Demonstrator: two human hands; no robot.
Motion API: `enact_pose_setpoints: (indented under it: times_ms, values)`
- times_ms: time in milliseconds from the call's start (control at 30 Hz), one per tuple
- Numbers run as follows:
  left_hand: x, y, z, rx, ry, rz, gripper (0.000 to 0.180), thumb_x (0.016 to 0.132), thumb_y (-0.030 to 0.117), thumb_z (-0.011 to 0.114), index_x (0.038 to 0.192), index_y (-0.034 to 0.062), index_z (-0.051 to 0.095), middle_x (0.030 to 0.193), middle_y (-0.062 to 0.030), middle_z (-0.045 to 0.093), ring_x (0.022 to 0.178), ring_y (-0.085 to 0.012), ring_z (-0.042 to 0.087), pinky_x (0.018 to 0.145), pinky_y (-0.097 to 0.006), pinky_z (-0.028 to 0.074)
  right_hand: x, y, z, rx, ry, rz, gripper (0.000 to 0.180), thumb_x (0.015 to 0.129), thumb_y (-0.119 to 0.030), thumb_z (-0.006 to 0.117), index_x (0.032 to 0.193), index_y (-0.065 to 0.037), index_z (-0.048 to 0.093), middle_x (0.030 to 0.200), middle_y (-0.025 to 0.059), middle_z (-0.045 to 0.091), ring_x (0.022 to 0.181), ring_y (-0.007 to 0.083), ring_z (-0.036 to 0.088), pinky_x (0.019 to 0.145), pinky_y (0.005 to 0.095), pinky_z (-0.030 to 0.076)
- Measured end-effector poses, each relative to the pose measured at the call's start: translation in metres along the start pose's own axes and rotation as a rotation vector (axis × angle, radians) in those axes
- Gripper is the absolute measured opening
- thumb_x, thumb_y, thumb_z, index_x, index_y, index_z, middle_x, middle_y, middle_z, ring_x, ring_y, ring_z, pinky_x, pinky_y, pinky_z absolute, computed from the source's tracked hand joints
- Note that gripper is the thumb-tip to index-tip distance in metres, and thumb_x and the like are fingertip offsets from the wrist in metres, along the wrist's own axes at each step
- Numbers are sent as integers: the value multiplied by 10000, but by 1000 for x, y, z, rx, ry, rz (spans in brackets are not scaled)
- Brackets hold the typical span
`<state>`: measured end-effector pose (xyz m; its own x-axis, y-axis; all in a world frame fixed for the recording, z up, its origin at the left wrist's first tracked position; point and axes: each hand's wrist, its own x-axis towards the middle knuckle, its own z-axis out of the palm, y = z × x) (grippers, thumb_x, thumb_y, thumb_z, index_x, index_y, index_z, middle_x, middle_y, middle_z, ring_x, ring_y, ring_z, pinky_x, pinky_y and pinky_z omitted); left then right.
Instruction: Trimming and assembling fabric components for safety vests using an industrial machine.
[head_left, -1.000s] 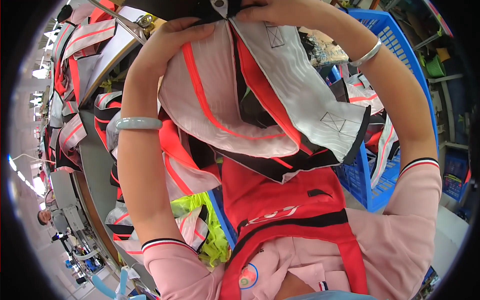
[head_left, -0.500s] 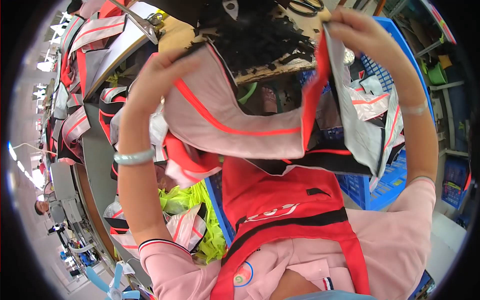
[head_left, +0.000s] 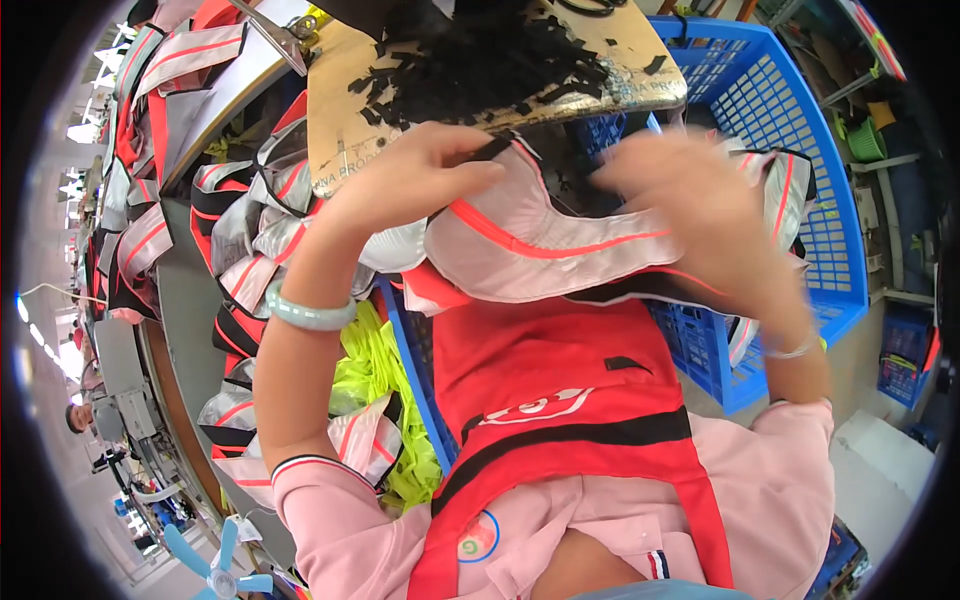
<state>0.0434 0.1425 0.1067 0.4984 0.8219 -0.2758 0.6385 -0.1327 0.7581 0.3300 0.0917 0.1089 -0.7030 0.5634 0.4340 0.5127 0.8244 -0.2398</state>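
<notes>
In front of my red apron (head_left: pixel 560 350) hangs a curved, pale grey-pink fabric panel (head_left: pixel 560 255) with a bright red stripe and black edging. My left hand (head_left: pixel 425 180) pinches its black-edged upper left end between thumb and fingers. Over the panel's right part is my right hand (head_left: pixel 690 200), its fingers smeared by motion, so whether it grips the cloth does not show. More of the red and black fabric shows below and behind the panel.
A pile of black strips (head_left: pixel 470 70) covers part of a cardboard-topped surface (head_left: pixel 345 150) ahead, with scissors (head_left: pixel 592 6) at its far edge. A blue plastic crate (head_left: pixel 835 240) holding similar panels stands right. Yellow-green strips (head_left: pixel 375 360) and striped pieces (head_left: pixel 240 260) lie left.
The panel has come down, nearer my body. My right hand has left the raised upper right corner and moved down and inward; my left hand has shifted right and lower, still holding its end.
</notes>
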Motion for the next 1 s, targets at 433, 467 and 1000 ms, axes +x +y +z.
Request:
enact_pose_setpoints:
  times_ms: [433,467,1000]
  values:
    - [28,-71,37,-42,-284,6,578,965,497,450,1190,-1,638,1171,-139,661,1106,-263,594,989,-333,407,31,-34,117,-37,-297,5,194,778,-215,625,853,-37,648,812,111,631,700,290,639,568,407,489]
    - [17,-92,45,-64,-203,78,559,958,486,468,1199,7,628,1186,-135,645,1118,-274,582,989,-344,407,27,-33,116,27,-288,116,184,781,-227,639,851,-57,632,815,111,625,699,310,635,576,427,498]
    - [-106,-4,102,125,67,632,163,774,225,650,821,77,598,812,-89,579,844,-308,608,703,-427,485,5,-61,31,707,-533,144,255,630,-250,781,723,-55,645,616,52,538,524,219,549,465,304,381]
